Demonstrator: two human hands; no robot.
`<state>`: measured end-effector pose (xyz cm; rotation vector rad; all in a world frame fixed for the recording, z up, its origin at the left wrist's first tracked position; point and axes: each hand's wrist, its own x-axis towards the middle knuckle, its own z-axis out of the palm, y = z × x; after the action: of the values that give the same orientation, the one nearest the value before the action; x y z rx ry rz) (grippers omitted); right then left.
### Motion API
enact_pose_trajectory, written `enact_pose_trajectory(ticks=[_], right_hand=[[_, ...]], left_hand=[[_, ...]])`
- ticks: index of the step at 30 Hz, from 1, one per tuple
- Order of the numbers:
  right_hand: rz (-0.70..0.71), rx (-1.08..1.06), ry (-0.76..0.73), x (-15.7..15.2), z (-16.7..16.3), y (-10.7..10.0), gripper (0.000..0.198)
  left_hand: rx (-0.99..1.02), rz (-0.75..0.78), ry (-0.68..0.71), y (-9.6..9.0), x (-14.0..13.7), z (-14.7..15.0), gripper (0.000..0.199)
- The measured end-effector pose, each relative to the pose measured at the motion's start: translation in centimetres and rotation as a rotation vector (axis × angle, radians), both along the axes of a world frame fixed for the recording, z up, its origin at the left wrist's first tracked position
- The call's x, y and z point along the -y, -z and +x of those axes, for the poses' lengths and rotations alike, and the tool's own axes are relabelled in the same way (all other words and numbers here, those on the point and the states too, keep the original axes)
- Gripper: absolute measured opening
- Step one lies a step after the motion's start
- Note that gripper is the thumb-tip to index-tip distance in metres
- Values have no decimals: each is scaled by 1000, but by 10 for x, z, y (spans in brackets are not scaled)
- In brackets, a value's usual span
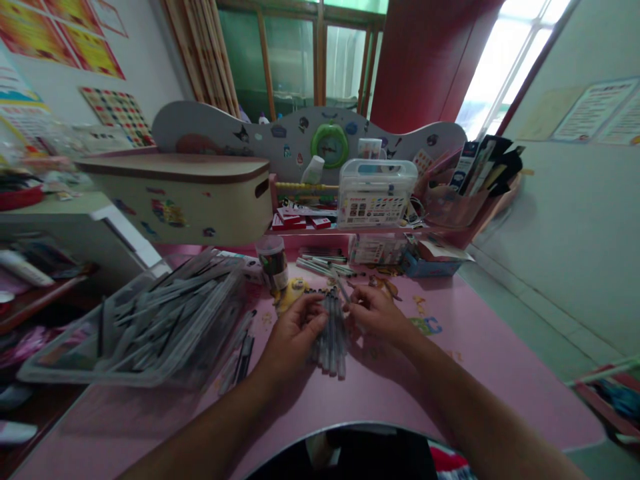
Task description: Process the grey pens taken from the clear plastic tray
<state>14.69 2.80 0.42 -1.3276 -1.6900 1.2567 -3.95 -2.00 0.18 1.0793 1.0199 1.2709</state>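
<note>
A bundle of grey translucent pens [333,340] lies over the middle of the pink desk, its dark ends pointing away from me. My left hand [296,333] is closed along the bundle's left side, with the thumb on top of it. To the right of the bundle, my right hand [376,312] pinches a single slim pen [342,285], which tilts up and to the left. Further back on the desk lie several more pens [323,265]. Left of my left hand rest a few dark and clear pens [243,357].
A clear plastic bin [200,360] full of pens stands at the left. Behind my hands are a cup [273,263], a clear marker case [377,197] on the shelf, and a blue box [433,267]. A lidded cream box [200,200] overhangs the back left.
</note>
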Motion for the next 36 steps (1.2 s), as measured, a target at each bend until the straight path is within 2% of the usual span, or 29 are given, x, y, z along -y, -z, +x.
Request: enact_pose_trajectory(ticks=[2, 5, 8, 12, 16, 22, 29, 32, 36], right_hand=[[-173, -193, -184, 8, -6, 0, 17], [-223, -328, -338, 18, -11, 0, 21], [-255, -377, -382, 18, -9, 2, 20], [-284, -387, -407, 15, -5, 5, 35], [-208, -335, -442, 16, -7, 7, 46], [25, -111, -440, 17, -9, 1, 47], [33, -91, -438, 14, -11, 6, 46], [51, -78, -431, 15, -11, 5, 41], [141, -22, -391, 16, -11, 0, 34]], left_hand=[[154, -54, 21, 1, -2, 1, 42], [253, -108, 71, 2, -2, 1, 35], [293, -124, 70, 0, 3, 2, 24], [296, -135, 121, 0, 7, 4, 24], [310, -161, 128, 3, 5, 5, 25], [273, -173, 62, 7, 0, 2, 31], [299, -237, -14, 6, -3, 4, 35], [262, -202, 4, 3, -2, 3, 33], [242, -149, 11, -1, 2, 3, 29]])
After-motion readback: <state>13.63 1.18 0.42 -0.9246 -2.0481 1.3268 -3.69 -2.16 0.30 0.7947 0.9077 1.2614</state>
